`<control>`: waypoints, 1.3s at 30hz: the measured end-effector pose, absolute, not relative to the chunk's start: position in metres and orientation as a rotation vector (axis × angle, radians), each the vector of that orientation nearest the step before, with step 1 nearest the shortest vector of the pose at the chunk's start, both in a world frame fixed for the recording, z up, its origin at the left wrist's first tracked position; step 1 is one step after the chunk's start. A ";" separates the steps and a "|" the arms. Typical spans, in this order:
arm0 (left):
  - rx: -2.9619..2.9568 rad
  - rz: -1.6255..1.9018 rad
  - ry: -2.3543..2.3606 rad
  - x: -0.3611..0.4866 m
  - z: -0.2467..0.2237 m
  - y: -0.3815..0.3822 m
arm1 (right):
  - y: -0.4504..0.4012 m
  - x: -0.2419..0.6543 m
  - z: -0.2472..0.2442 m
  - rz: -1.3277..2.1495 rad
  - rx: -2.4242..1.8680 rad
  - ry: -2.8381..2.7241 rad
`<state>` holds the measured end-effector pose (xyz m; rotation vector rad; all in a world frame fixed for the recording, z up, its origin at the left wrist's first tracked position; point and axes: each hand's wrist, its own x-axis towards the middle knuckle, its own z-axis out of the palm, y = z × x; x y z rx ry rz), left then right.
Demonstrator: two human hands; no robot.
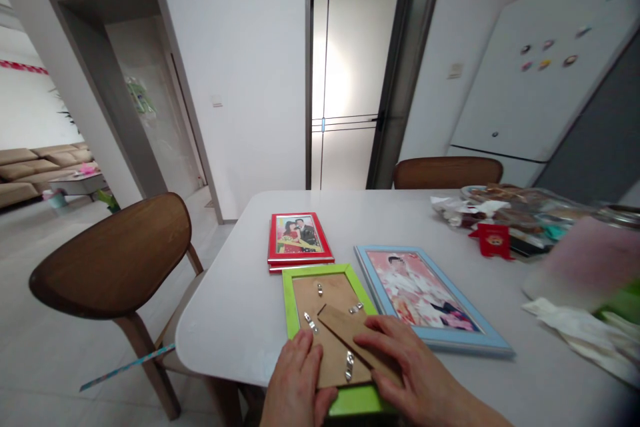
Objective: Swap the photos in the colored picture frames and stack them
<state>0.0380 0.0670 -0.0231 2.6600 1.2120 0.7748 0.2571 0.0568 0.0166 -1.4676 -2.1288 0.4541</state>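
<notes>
A green picture frame (354, 401) lies face down on the white table, its brown backing board (305, 287) showing with several small metal clips. A brown stand flap (345, 330) slants across the board. My left hand (297, 380) grips the frame's lower left side, fingers together, thumb near the bottom of the board. My right hand (415, 363) is closed over the stand flap, thumb at its lower end. Just behind is a red frame (273, 240) with a photo of two people, on top of another red frame. A light blue frame (445, 335) lies face up to the right.
The white table (225, 307) has a rounded left corner, with a brown chair (115, 253) beside it. At the right are a red card (494, 240), crumpled tissue, plastic bags and a blurred pink item (585, 267). Another chair (447, 172) stands behind the table.
</notes>
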 end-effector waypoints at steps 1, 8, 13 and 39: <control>2.668 0.734 1.218 0.038 -0.022 0.067 | 0.057 0.257 0.014 0.433 -1.465 -2.136; 2.607 0.584 1.195 0.036 -0.005 0.064 | 0.061 0.253 0.006 0.344 -1.444 -2.167; 2.535 0.468 1.167 0.040 0.003 0.064 | 0.085 0.251 0.012 0.122 -1.603 -2.110; 2.384 0.298 1.288 0.045 0.013 0.061 | 0.163 0.209 0.013 0.260 -1.605 -2.147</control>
